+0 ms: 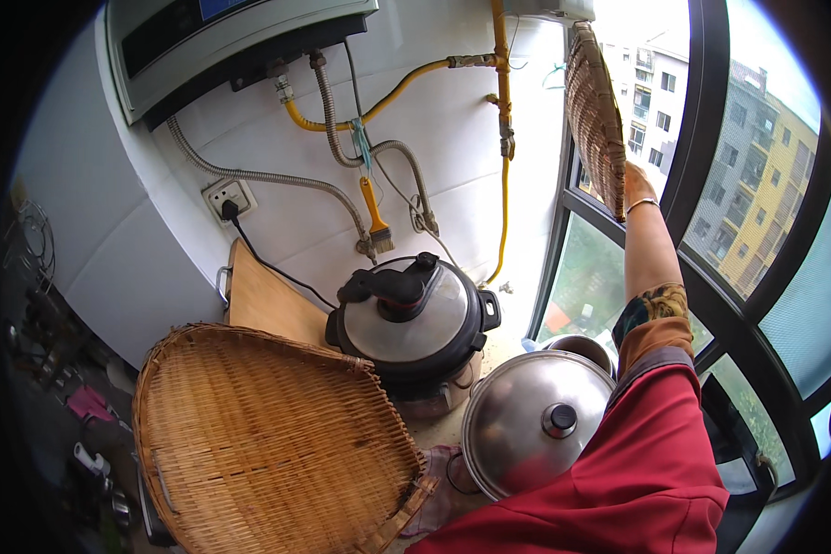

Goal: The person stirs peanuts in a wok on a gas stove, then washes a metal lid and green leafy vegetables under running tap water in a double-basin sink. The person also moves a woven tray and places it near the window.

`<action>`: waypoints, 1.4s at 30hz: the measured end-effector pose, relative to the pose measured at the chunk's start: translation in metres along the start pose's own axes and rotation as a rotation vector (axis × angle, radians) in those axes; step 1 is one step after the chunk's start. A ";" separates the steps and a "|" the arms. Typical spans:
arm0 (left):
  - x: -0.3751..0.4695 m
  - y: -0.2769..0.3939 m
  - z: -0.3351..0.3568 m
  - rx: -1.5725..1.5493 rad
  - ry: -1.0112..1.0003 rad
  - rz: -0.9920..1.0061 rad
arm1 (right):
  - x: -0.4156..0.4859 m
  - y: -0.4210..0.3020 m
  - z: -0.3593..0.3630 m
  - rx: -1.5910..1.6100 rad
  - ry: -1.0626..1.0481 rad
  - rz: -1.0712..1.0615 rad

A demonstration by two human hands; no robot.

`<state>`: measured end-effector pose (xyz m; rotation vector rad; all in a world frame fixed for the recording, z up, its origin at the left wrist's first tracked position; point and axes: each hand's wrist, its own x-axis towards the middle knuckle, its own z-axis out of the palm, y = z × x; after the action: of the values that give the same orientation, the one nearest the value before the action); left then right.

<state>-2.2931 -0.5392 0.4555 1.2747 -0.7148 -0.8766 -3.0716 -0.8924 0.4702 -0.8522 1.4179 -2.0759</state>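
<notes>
My right hand (638,183) is raised at the window and grips the lower edge of a woven bamboo tray (592,118). That tray is upright, seen nearly edge-on, and it hides most of my fingers. A bracelet and a red sleeve show along this arm. At the lower left, a large bamboo winnowing basket (270,429) is tilted with its woven inside towards me. My left hand is out of view, so whether it supports that basket cannot be seen.
An electric pressure cooker (405,311) stands by the wall, beside a lidded steel pot (537,415). A wooden board (270,294) leans behind the winnowing basket. Above are a water heater (235,48), metal hoses, a yellow gas pipe (504,138) and a hanging brush (374,215).
</notes>
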 end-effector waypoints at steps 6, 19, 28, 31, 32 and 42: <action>0.008 0.017 0.018 -0.019 -0.142 0.045 | -0.007 0.019 0.011 0.024 0.020 0.013; 0.086 0.072 0.220 0.537 -0.616 0.780 | -0.118 -0.057 -0.015 -0.134 -0.096 -0.069; 0.054 0.055 0.396 0.665 -0.653 1.281 | -0.235 -0.180 -0.086 -0.363 -0.077 -0.259; 0.035 0.033 0.453 0.643 -0.634 1.475 | -0.269 -0.212 -0.106 -0.452 -0.012 -0.311; 0.031 0.027 0.471 0.677 -0.653 1.478 | -0.278 -0.221 -0.112 -0.475 0.009 -0.327; 0.040 -0.020 0.618 0.696 -0.400 1.669 | -0.315 -0.253 -0.175 -0.604 0.268 -0.392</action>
<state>-2.8022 -0.8824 0.5379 0.5977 -2.0389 0.5913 -2.9919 -0.4763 0.5901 -1.1928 2.2413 -2.1142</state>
